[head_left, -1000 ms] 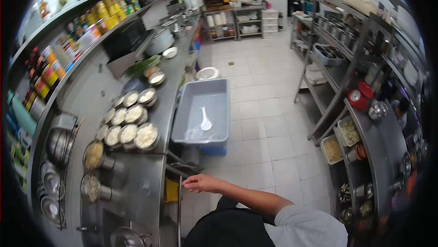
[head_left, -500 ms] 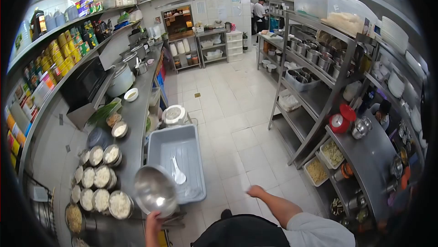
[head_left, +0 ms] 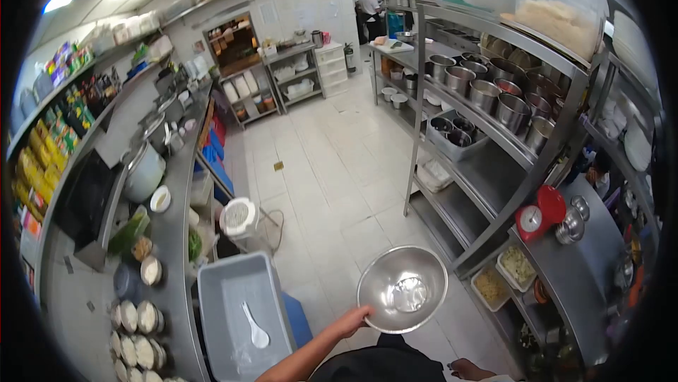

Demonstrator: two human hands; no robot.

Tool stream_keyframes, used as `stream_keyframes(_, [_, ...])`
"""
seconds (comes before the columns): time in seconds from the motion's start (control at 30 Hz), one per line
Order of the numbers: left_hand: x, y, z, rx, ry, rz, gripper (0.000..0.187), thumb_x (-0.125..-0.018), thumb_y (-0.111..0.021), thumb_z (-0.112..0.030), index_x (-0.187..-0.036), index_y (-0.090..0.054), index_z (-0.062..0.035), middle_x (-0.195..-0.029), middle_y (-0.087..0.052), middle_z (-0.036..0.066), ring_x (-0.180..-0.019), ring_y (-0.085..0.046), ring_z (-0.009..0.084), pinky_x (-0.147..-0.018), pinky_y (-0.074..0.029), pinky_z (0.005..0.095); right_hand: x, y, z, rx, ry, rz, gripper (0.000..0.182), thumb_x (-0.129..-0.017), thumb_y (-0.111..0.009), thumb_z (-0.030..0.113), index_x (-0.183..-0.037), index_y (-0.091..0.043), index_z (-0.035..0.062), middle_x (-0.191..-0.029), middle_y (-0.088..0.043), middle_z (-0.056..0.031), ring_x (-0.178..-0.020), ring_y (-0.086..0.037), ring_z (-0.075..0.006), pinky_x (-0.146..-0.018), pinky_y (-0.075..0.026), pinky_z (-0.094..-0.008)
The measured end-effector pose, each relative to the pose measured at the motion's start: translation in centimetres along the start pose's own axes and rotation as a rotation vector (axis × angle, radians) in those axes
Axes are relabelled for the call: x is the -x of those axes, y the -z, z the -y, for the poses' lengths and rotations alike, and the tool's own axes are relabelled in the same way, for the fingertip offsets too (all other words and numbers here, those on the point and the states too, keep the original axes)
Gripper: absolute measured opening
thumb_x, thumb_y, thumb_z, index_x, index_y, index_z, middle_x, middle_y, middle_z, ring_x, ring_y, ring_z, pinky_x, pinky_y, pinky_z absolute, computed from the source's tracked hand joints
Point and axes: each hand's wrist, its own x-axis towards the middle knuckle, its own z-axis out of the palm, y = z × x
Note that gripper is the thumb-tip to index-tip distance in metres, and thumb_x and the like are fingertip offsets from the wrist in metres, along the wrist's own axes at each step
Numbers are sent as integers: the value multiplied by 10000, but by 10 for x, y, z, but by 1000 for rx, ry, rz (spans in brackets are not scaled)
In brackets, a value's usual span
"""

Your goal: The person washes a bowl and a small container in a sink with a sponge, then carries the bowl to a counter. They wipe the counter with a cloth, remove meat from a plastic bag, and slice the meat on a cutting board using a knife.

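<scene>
A wide stainless steel mixing bowl (head_left: 404, 289) is in my left hand (head_left: 353, 320), with the fingers closed on its near left rim. The bowl is tilted so that its shiny inside shows, and I see no food in it. It hangs over the floor in front of my body. Low at the bottom edge, beside my dark apron, is my right hand (head_left: 469, 369). It is apart from the bowl, and its fingers are too blurred to read. To the left, a white rice paddle (head_left: 256, 329) lies in a grey plastic tub (head_left: 212, 290).
Several metal bowls of white rice (head_left: 145, 351) stand on the left counter (head_left: 173, 255). A white-topped stool (head_left: 240, 216) is behind the tub. Right are a metal rack (head_left: 487, 188) with pots and a red scale (head_left: 540, 216). A person (head_left: 369, 8) stands far back.
The mixing bowl has moved right with my left hand, from beside the tub to in front of my body. My view has turned right. My right hand has dropped closer to my body.
</scene>
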Motion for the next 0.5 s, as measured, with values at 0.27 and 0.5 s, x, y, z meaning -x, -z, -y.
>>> stream_keyframes(0.27, [-36, 18, -146, -140, -106, -288, 288, -974, -649, -238, -1068, -743, 17, -987, -739, 67, -915, -663, 166, -853, -520, 336, -141, -175, 330, 516, 121, -185, 509, -969, -733, 512, -929, -685, 7, -807, -705, -150, -563, -644, -245, -434, -456, -407])
stream_keyframes(0.5, [-43, 111, -282, 342, -327, -143, 523, -899, -630, -170, -1364, -604, 69, -1280, -704, 209, -1191, -684, 354, -1062, -529, 457, -98, -369, 623, 428, 411, 239, 528, -1012, -663, 382, -1423, -615, 53, -1343, -693, -121, -1036, -742, -252, -763, -497, -317])
